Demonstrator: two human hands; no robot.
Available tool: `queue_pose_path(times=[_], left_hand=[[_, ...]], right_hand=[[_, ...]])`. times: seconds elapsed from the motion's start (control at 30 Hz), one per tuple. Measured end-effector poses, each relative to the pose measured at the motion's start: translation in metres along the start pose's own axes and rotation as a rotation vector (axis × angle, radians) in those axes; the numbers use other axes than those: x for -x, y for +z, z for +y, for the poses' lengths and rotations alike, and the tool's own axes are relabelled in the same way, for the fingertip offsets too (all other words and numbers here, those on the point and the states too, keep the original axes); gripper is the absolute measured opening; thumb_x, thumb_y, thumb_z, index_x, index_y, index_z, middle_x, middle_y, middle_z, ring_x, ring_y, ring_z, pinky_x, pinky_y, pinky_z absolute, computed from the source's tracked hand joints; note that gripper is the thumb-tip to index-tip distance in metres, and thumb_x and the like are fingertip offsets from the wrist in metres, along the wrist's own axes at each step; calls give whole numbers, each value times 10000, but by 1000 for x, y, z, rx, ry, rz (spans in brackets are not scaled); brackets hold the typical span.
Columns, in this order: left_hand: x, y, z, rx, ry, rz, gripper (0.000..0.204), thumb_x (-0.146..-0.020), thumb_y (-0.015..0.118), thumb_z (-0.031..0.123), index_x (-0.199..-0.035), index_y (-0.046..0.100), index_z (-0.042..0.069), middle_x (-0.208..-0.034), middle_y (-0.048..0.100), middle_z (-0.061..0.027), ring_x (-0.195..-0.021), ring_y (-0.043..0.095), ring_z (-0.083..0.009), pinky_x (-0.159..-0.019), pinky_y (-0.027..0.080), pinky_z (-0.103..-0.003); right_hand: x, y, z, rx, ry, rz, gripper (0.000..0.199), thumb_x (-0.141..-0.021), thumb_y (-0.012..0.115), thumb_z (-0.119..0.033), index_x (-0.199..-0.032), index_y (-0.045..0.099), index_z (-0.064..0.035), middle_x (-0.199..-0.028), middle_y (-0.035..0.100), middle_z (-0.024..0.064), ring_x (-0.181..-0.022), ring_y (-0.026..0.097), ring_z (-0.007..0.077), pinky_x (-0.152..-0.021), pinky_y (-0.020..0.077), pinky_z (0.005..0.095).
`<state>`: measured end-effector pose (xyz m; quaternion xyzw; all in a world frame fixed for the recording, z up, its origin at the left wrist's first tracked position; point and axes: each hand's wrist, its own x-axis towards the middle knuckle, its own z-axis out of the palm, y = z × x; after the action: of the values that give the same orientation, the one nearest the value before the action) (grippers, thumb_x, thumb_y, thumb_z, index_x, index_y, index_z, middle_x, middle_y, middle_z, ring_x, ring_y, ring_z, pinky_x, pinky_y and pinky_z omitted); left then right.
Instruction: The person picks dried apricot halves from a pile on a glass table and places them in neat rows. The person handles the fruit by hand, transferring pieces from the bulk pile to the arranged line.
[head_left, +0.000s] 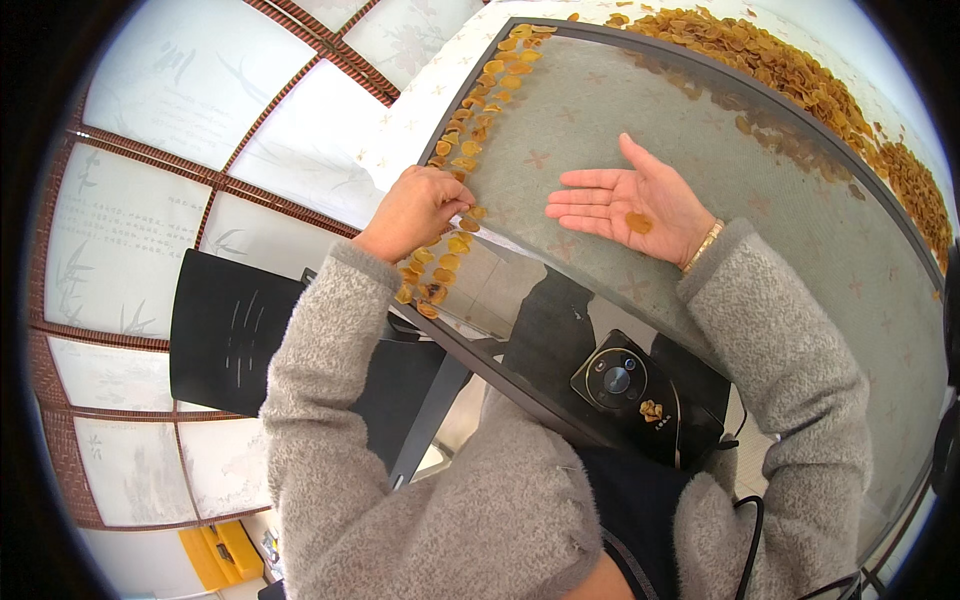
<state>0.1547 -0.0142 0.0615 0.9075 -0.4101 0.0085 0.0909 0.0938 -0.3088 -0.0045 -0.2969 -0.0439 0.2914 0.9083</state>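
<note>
My left hand [425, 208] is closed in a pinch over the left side of a dark-framed, glassy panel [600, 110]. At its fingertips is a small dried yellow-brown slice [478, 212], partly hidden by the fingers. More slices [463, 163] lie along the panel's left edge in rough rows, running above and below this hand. Palm up above the middle of the panel, my right hand [640, 210] is open with its fingers stretched out to the left. One dried slice [638, 222] rests loose on that palm.
Past the panel's far edge, a large heap of dried slices [760, 60] spreads over a pale cloth. A black device with a round camera [617, 376] and a cable shows near my body; I cannot tell if it is reflected. A black chair [225, 330] stands left.
</note>
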Motion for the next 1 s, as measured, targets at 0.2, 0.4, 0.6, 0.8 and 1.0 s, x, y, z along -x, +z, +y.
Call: queue_pose_path(times=[0.2,0.4,0.6,0.8,1.0], left_hand=[[0,2,-1,-38,21,27,43,-811,711,66,-820,742,37,-783,719,-82,-752,681,-251,-737,536,-356],[0,0,0,-86,29,25,51,-807,714,64,-848,738,46,-796,714,-72,-772,670,-245,-754,515,-368],[-6,-6,29,-24,45,72,89,-801,736,103,-885,720,79,-875,694,-48,-848,639,-234,-790,434,-363],[-34,-4,106,87,391,181,170,-789,755,127,-952,716,97,-962,695,-34,-895,634,-227,-792,443,-364],[-59,20,124,148,457,153,159,-809,726,146,-961,697,107,-1000,689,-4,-923,633,-216,-794,415,-362]], right_hand=[[0,0,0,-1,2,6,800,-1053,189,-532,-1400,293,181,-1334,449,409,-1273,517,433,-1075,466,454],[0,0,-1,-23,3,-12,804,-1051,200,-539,-1405,286,178,-1348,435,409,-1286,499,441,-1087,452,462],[1,4,-1,-128,25,9,823,-1045,222,-556,-1416,255,178,-1388,381,414,-1333,435,456,-1132,394,480],[0,-7,0,-117,12,-23,825,-1039,226,-577,-1388,346,161,-1339,491,324,-1262,525,372,-1092,437,449],[9,6,-3,42,31,70,800,-1034,228,-594,-1339,473,104,-1233,611,182,-1137,603,258,-984,500,370]])
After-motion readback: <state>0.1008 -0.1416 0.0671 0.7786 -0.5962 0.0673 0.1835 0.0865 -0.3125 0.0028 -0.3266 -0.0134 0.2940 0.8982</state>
